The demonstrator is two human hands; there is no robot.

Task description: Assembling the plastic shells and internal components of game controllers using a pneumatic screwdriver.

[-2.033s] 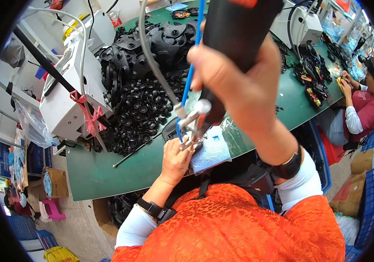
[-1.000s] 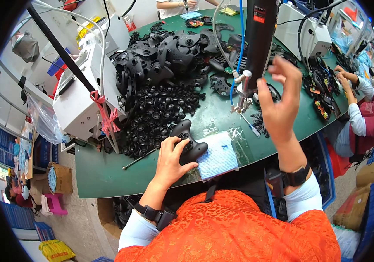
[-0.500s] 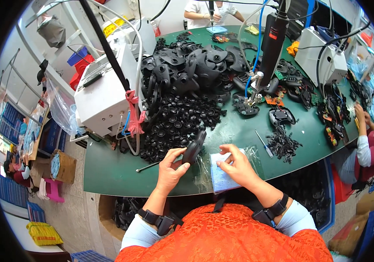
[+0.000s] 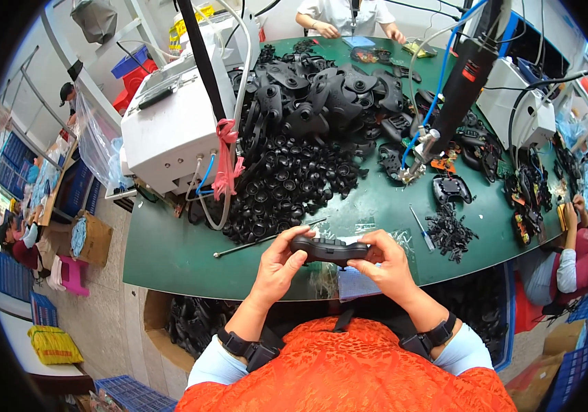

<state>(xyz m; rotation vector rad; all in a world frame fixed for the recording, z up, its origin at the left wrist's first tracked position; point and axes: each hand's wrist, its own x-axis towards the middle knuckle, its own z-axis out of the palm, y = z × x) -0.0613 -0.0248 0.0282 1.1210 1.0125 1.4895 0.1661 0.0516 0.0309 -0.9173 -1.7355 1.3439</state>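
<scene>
A black game controller is held level between both hands above the table's near edge, its narrow side with the buttons facing up. My left hand is closed around one end, thumb in front and fingers behind. The other end sits between the thumb and fingers of my right hand. Under the controller and right hand lies a blue cloth pad, partly covered. A thin metal rod rests beyond my left hand.
Black thumbstick caps and controller shells are heaped on the green table. A hanging electric screwdriver leans over the right side. Near small black parts lies a screwdriver. A white machine stands left. Co-workers sit across and right.
The controller has turned from upright on edge in my left hand to level. My right hand has come off the blue pad and gripped its other end. My view has shifted slightly.
</scene>
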